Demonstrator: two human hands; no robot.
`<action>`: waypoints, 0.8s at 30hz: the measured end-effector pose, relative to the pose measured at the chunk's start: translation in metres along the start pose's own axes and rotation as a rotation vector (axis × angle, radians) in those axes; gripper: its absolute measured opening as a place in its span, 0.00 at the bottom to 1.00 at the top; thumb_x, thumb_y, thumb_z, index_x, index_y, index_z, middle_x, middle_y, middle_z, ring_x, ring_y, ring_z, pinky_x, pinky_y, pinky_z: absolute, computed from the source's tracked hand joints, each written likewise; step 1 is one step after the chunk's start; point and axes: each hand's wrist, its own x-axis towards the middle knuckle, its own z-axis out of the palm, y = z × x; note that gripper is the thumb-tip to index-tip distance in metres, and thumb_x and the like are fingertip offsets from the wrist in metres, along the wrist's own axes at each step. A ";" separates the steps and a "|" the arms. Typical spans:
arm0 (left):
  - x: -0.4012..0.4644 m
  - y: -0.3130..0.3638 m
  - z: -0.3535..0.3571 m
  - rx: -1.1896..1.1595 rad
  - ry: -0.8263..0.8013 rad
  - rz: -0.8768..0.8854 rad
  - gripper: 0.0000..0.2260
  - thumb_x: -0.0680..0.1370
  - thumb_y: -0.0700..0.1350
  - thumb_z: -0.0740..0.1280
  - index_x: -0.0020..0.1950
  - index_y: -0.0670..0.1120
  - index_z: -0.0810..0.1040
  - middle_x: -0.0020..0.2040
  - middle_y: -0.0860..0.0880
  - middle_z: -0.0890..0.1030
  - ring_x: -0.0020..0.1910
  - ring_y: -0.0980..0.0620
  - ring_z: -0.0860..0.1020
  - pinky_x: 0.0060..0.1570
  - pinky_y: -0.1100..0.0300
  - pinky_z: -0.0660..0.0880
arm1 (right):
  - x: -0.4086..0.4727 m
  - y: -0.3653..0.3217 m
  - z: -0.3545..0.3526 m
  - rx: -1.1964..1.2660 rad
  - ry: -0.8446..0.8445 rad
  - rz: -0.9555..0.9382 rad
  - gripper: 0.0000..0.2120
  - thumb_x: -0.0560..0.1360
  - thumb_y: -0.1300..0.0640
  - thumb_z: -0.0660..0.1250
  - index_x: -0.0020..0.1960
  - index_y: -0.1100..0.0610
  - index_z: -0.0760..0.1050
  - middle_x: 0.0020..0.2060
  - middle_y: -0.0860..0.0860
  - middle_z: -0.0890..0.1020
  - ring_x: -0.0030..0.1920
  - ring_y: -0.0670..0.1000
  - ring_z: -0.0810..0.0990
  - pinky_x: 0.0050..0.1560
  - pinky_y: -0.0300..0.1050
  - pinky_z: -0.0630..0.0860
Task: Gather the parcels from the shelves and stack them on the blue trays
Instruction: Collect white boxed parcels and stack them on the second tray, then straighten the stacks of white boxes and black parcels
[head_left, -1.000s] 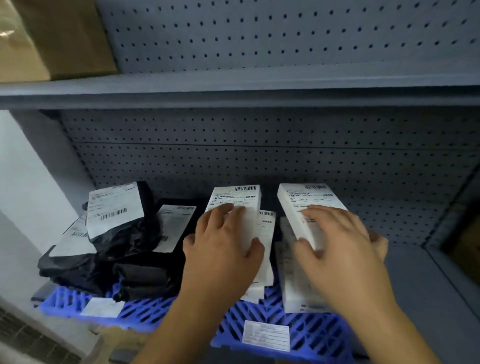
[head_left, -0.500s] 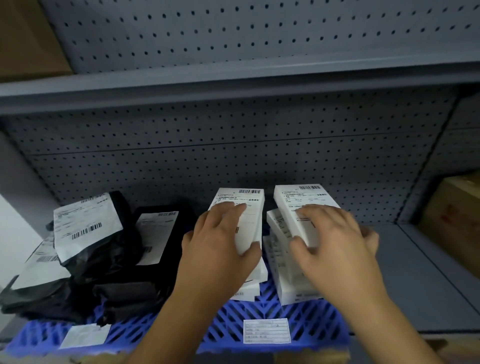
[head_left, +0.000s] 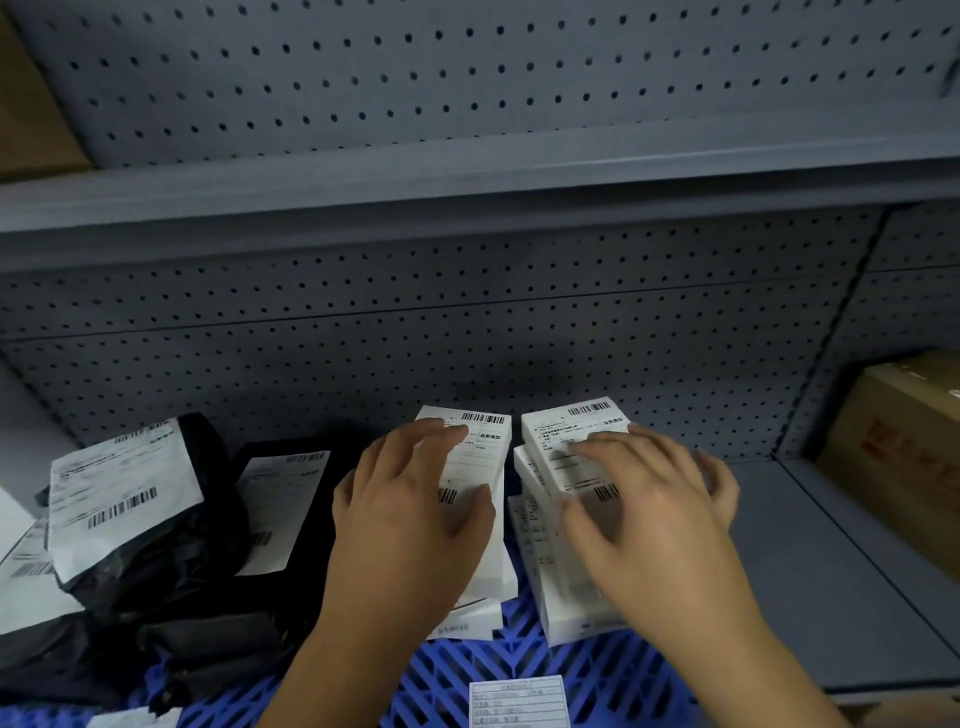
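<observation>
A blue slatted tray (head_left: 519, 662) lies on the grey shelf. Two stacks of white labelled boxes stand on it side by side. My left hand (head_left: 410, 519) rests flat on the top box of the left stack (head_left: 485, 441), with its thumb along that box's right edge. My right hand (head_left: 649, 525) lies with spread fingers over the top box of the right stack (head_left: 566, 441), which sits a little askew; the hand is blurred. Black plastic parcels with white labels (head_left: 156, 545) are heaped on the tray's left part.
A white label (head_left: 517, 701) is stuck on the tray's front. A cardboard box (head_left: 904, 457) stands on the shelf at the right, past a bare grey stretch (head_left: 810, 561). A perforated back panel (head_left: 467, 353) closes the rear, the upper shelf (head_left: 467, 187) hangs overhead.
The right hand has lowered its tilted white box flat onto the right stack. The left hand stays on the left stack. The view has shifted to the right.
</observation>
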 end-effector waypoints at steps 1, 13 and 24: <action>0.001 0.000 0.000 -0.014 0.007 -0.006 0.22 0.76 0.57 0.68 0.70 0.60 0.74 0.70 0.63 0.70 0.71 0.55 0.68 0.70 0.39 0.69 | 0.001 0.002 -0.001 0.007 0.018 -0.005 0.20 0.74 0.39 0.61 0.63 0.42 0.78 0.61 0.36 0.78 0.69 0.45 0.71 0.73 0.61 0.56; 0.004 -0.001 0.002 -0.170 0.014 -0.028 0.21 0.75 0.62 0.60 0.67 0.61 0.75 0.65 0.67 0.69 0.65 0.53 0.76 0.63 0.40 0.76 | 0.011 0.016 -0.013 0.103 0.037 0.009 0.16 0.76 0.43 0.62 0.63 0.41 0.76 0.60 0.35 0.76 0.68 0.44 0.70 0.69 0.56 0.61; 0.011 -0.027 -0.008 -0.344 0.101 -0.140 0.08 0.81 0.53 0.67 0.60 0.62 0.78 0.58 0.64 0.77 0.56 0.74 0.73 0.48 0.80 0.67 | 0.021 0.033 -0.027 0.297 0.113 0.018 0.14 0.76 0.51 0.69 0.61 0.45 0.79 0.54 0.33 0.77 0.52 0.39 0.77 0.54 0.44 0.73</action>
